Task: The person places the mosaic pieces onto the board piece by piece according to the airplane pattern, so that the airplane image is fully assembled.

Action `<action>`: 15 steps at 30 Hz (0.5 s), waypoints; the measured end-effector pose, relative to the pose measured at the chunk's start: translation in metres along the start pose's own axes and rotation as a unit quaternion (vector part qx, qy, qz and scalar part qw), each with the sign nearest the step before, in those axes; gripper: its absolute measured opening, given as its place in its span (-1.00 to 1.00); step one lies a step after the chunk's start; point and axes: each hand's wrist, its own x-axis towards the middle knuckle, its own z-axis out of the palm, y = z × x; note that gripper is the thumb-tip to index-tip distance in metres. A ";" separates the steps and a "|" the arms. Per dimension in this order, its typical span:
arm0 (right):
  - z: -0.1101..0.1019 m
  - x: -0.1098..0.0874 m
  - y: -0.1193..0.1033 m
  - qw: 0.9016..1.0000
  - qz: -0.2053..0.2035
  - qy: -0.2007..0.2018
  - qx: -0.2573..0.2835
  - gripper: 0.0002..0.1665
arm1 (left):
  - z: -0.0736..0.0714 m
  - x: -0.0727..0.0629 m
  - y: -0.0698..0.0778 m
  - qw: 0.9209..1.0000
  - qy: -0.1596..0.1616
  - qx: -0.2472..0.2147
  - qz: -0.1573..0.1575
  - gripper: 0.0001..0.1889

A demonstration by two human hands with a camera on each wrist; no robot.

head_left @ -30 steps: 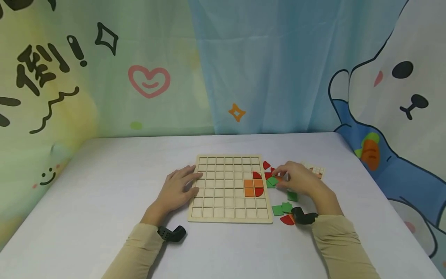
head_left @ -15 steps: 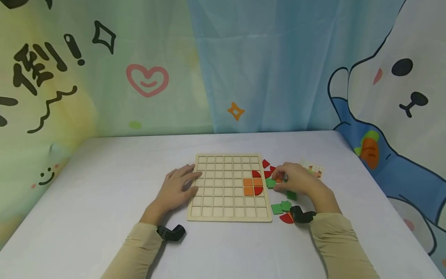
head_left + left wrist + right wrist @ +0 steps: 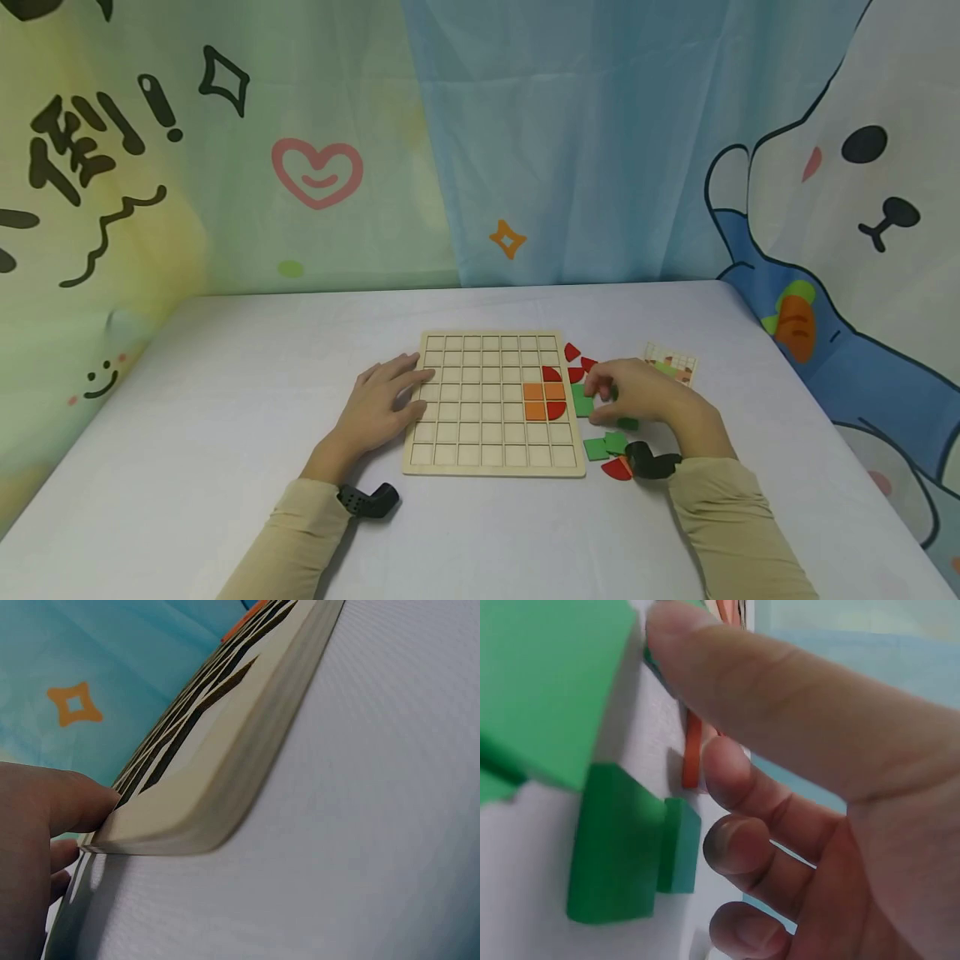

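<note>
A pale wooden grid board (image 3: 480, 408) lies on the table, with orange squares (image 3: 534, 402) and red quarter-round pieces (image 3: 556, 410) in several cells at its right side. My left hand (image 3: 382, 406) rests on the board's left edge, fingers spread and fairly straight; the left wrist view catches the thumb (image 3: 82, 799) on the rim. Over loose pieces right of the board hangs my right hand (image 3: 641, 392), thumb and forefinger bent and apart beside green squares (image 3: 582, 402). In the right wrist view its thumb (image 3: 697, 660) overlaps a green piece; whether they touch is unclear.
More green pieces (image 3: 597, 450) and a red piece (image 3: 617, 469) lie nearer the front, beside the right wrist camera (image 3: 651, 461). Red pieces (image 3: 572, 352) sit by the board's upper right corner. A patterned card (image 3: 671, 364) lies behind the right hand. A printed curtain hangs behind the table.
The right hand has shifted slightly down, and its fingers have moved over the green pieces. Overlapping green squares there now lie differently. More of the card shows. The left hand stays put.
</note>
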 end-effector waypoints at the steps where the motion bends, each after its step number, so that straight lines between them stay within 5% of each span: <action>1: -0.001 -0.001 0.001 1.000 -0.004 0.000 0.001 -0.64 | 0.000 0.000 0.000 1.000 0.000 0.000 -0.001 -0.48; 15: -0.010 -0.002 0.015 1.000 -0.015 0.006 0.015 -0.63 | 0.000 0.000 0.001 1.000 -0.006 0.009 -0.007 -0.48</action>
